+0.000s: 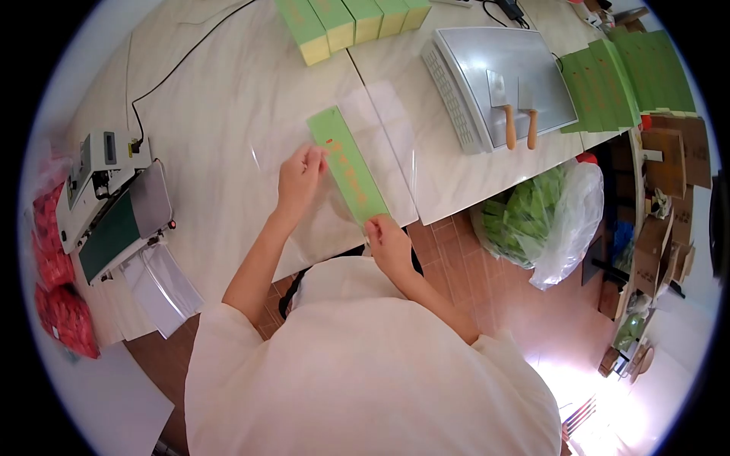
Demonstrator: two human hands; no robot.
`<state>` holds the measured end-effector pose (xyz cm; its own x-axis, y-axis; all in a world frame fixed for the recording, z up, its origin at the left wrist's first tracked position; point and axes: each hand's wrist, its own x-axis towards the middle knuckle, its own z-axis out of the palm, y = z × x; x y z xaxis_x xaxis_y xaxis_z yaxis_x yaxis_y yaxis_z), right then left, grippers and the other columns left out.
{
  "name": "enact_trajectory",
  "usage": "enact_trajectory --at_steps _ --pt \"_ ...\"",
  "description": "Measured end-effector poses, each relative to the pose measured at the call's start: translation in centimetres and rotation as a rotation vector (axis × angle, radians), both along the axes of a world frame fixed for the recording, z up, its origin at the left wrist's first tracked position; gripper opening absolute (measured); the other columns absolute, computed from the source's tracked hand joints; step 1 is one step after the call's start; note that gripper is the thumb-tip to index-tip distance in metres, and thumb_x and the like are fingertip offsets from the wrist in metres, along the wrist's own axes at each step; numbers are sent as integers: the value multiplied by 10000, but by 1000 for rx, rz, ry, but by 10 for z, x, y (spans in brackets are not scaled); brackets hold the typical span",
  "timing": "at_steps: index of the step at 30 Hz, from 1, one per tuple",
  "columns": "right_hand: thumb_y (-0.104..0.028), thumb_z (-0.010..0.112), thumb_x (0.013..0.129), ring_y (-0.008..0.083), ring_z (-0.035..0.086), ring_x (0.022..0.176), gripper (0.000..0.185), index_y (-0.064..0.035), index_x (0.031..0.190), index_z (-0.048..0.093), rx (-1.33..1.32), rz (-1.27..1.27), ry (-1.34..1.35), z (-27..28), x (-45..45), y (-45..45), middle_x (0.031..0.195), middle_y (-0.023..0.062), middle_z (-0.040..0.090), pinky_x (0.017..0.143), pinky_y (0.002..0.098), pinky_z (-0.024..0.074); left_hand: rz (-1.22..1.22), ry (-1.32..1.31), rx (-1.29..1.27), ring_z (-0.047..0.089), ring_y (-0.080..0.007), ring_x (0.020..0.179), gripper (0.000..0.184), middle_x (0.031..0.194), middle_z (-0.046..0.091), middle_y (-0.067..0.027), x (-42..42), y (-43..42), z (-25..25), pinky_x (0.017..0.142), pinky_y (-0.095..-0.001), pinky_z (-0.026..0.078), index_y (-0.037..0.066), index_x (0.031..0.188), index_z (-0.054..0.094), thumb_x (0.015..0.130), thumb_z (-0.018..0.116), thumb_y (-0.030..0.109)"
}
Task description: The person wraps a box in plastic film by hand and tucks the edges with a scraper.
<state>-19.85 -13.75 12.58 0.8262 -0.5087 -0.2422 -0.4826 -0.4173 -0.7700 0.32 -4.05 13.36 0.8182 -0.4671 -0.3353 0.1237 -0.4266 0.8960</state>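
A long green box (348, 167) with gold lettering lies aslant on the table in front of me. Clear plastic film (391, 125) spreads under and around it, and its edges are hard to make out. My left hand (299, 181) is closed in a pinch at the box's left edge, near its far half; what the fingertips hold is hidden. The near end of the box is between the fingers of my right hand (390, 245), which is closed at the table's front edge.
A metal-topped machine (498, 64) carries two wooden-handled scrapers (510, 125). Green boxes stand at the back (334, 26) and right (601, 83). Another machine (114, 190) and clear sleeves (163, 281) are left. A plastic bag of green pieces (532, 220) is beside the table.
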Motion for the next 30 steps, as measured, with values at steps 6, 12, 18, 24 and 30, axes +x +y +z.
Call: enact_trajectory --at_steps 6,12,18,24,30 --pt "-227 590 946 339 622 707 199 -49 858 592 -99 -102 25 -15 -6 -4 759 129 622 611 433 476 234 -319 -104 548 -208 1070 423 1176 543 -125 -18 -6 -62 879 -349 464 16 1256 484 949 608 279" --pt "-241 611 932 311 625 671 243 -68 773 550 -315 1 112 -14 1 -6 709 110 609 554 431 483 209 -152 -113 412 -339 1302 772 1410 340 -246 -36 -19 -98 1097 -427 349 -37 1442 228 930 631 376" --pt "-252 671 880 280 620 715 228 -71 818 548 -488 95 252 -10 5 -13 734 90 590 598 416 506 234 -22 -173 371 -358 1358 900 1473 288 -263 -31 -24 -113 1119 -422 332 -68 1473 155 919 619 468" --pt "-268 751 787 420 502 1062 677 -104 1372 451 -621 232 -138 -7 34 -18 1318 283 413 827 507 464 294 61 -217 348 -346 1388 931 1498 302 -252 -32 -32 -106 1130 -418 326 -67 1488 93 922 639 433" --pt "-250 731 798 416 512 1013 809 -169 1499 336 -665 237 1 -34 81 2 1334 287 387 785 457 449 290 180 -214 300 -322 1415 941 1516 280 -225 -28 -31 -109 1136 -406 310 -40 1503 34 936 610 442"
